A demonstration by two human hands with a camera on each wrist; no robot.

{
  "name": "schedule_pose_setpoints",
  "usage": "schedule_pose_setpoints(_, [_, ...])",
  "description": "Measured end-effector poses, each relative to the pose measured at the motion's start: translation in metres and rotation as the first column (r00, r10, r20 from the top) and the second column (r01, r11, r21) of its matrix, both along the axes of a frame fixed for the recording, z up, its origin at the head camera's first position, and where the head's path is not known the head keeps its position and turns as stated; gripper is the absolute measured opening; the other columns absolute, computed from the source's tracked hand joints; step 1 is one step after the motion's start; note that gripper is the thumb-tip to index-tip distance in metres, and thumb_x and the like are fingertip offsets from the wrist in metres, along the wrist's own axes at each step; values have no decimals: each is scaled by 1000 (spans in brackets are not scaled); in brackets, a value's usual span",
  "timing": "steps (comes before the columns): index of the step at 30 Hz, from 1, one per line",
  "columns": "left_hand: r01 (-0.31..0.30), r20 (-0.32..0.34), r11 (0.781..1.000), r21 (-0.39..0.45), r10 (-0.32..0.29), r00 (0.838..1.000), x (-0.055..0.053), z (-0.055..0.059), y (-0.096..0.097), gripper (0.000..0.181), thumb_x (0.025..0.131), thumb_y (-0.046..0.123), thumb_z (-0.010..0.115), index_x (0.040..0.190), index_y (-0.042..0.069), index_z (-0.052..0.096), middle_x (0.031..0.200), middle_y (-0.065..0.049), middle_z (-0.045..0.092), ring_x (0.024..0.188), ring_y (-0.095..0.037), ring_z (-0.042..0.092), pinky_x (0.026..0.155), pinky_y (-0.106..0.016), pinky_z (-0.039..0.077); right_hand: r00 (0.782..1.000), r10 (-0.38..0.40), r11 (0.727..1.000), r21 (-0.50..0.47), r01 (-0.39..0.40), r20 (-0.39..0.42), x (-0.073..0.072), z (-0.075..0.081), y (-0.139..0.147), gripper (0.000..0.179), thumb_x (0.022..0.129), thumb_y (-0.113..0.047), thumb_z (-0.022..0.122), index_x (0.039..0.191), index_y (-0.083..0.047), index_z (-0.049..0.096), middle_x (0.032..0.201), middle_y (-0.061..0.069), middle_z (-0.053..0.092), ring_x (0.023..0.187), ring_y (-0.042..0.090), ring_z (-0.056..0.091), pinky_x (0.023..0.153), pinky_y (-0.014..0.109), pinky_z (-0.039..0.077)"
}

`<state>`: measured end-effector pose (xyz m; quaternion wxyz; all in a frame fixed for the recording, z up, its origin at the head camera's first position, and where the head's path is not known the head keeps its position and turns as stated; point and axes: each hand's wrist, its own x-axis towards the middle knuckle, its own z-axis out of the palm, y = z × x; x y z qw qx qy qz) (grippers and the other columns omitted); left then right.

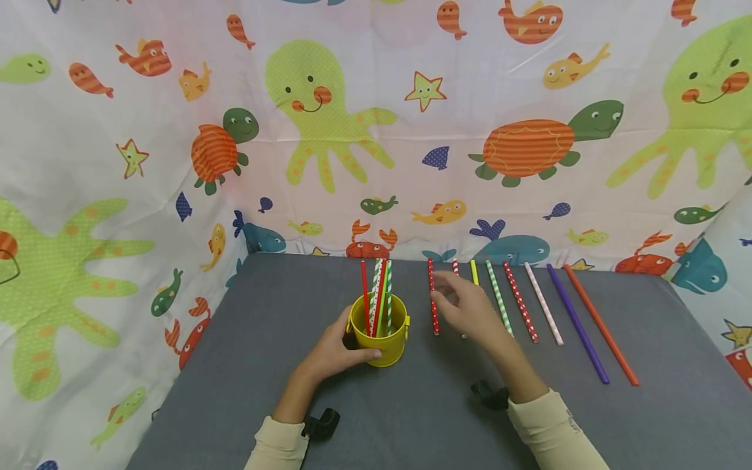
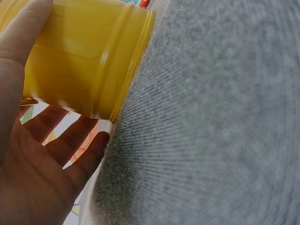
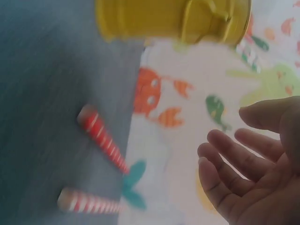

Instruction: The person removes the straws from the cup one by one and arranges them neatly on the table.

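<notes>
A small yellow bucket (image 1: 390, 352) stands on the grey table with several straws (image 1: 376, 300) upright in it: red, green, green-striped and red-patterned ones. My left hand (image 1: 331, 351) grips the bucket from the left, thumb across its front, as the left wrist view also shows. To the bucket's right, my right hand (image 1: 470, 313) hovers over the row of straws, fingers loosely bent and nothing between them. Nearest to its fingertips lies a red straw with white dots (image 1: 435, 316). Behind the hand, a red-and-white striped straw (image 3: 89, 201) and a yellow straw (image 1: 474, 271) are partly hidden.
Farther right lie a green-striped straw (image 1: 499, 300), a red dotted straw (image 1: 521, 303), a pale pink straw (image 1: 543, 303), a purple straw (image 1: 578, 323) and an orange straw (image 1: 602, 324). A sea-animal curtain (image 1: 388, 215) bounds the table's back and sides.
</notes>
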<state>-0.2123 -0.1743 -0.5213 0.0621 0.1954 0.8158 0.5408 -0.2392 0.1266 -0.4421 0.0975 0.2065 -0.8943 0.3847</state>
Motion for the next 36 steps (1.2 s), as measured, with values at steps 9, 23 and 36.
schedule_pose_setpoints(9, [19, -13, 1000, 1, -19, 1000, 0, 1, -1, 97, 77, 36, 89, 153, 27, 30, 137, 9, 54, 121, -12, 53, 108, -45, 39, 992, 105, 994, -17, -106, -71, -8, 18, -48, 55, 95, -15, 69, 146, -8, 49, 116, 11, 69, 98, 24, 66, 77, 45, 57])
schedule_pose_setpoints(23, [20, -14, 999, 30, -20, 1000, 1, 5, 0, 97, 78, 22, 89, 155, 22, 30, 140, 4, 53, 121, -16, 52, 108, -47, 39, 967, 77, 997, 15, -76, -244, -4, 26, -63, 41, 92, -12, 73, 131, -5, 62, 115, 12, 68, 96, 29, 66, 78, 41, 56])
schedule_pose_setpoints(36, [25, -13, 1000, 3, -25, 1000, 0, 3, 0, 93, 79, 35, 88, 153, 27, 31, 135, 8, 54, 118, -13, 54, 106, -45, 41, 967, 196, 966, -138, -219, -160, 19, 38, -76, 37, 89, 1, 73, 123, -1, 56, 89, -1, 64, 76, 11, 61, 71, 33, 57])
